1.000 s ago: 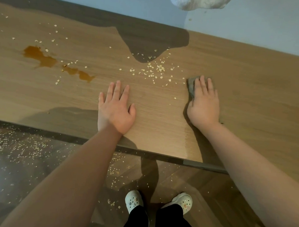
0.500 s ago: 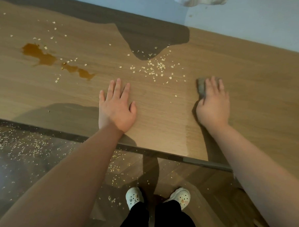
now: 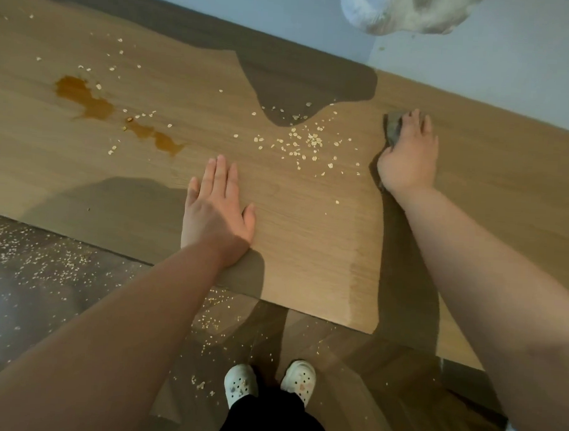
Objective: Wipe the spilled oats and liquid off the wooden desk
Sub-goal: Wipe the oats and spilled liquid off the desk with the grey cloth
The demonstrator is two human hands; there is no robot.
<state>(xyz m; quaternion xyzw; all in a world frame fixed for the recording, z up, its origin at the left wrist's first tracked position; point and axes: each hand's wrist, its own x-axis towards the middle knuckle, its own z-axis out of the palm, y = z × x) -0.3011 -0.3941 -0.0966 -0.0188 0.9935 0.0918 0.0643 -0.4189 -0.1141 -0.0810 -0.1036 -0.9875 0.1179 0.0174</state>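
The wooden desk (image 3: 307, 249) fills the upper half of the view. An amber liquid puddle (image 3: 86, 99) lies at the far left, with a smaller streak (image 3: 159, 138) beside it. Loose oats (image 3: 309, 141) are scattered near the middle. My left hand (image 3: 216, 212) lies flat on the desk, fingers straight, near the front edge. My right hand (image 3: 409, 155) presses a grey cloth (image 3: 393, 129) onto the desk just right of the oats; most of the cloth is hidden under the palm.
Spilled oats (image 3: 40, 260) litter the dark floor below the desk's front edge. My feet in white clogs (image 3: 269, 381) stand close to the desk. A pale wall (image 3: 511, 62) runs behind it, and a white object (image 3: 399, 11) hangs at the top.
My right hand with the cloth has slid to the right and farther back on the desk. The left hand has stayed flat in place.
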